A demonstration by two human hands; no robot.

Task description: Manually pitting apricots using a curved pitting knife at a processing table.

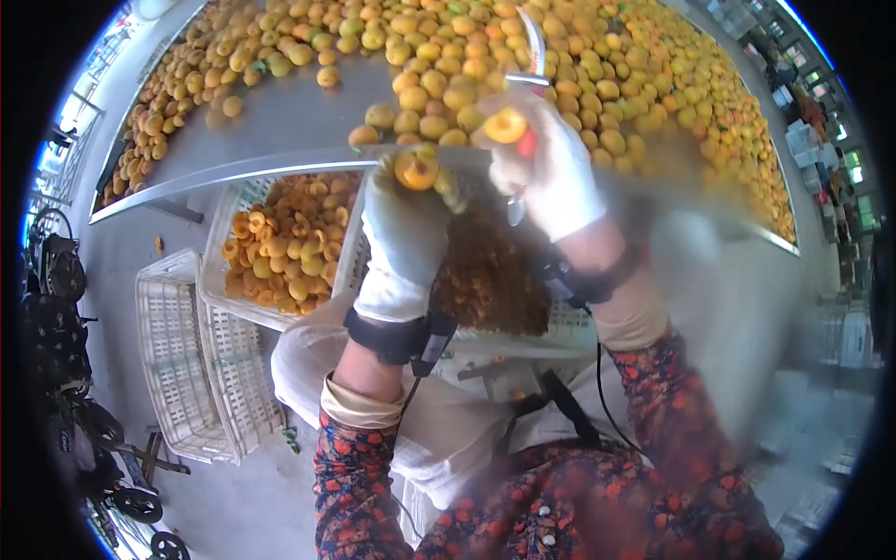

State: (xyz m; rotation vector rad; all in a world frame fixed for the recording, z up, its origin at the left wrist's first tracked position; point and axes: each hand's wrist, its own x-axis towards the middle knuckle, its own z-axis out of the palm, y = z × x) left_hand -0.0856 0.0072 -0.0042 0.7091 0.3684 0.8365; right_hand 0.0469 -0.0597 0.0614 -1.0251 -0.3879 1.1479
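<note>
My left hand [403,238], in a white glove, is closed around a cut apricot [416,172] with its inner side up. A dark spot shows in the middle of the fruit; whether it is the pit or a hollow I cannot tell. To its right, my gloved right hand [562,182] grips a knife [536,47] with a curved blade pointing up and away. An apricot half [506,125] is also in that hand, beside a red part of the handle. Both hands are above the near rim of a metal table [308,103], where whole apricots [644,56] lie heaped.
Below the table's edge stands a white crate [217,271] of apricot halves [294,247]. Another container under my hands holds brown pits [495,289]. Two white plastic crates [177,359] stand on the floor at left. Bicycles or scooters [61,271] line the far left.
</note>
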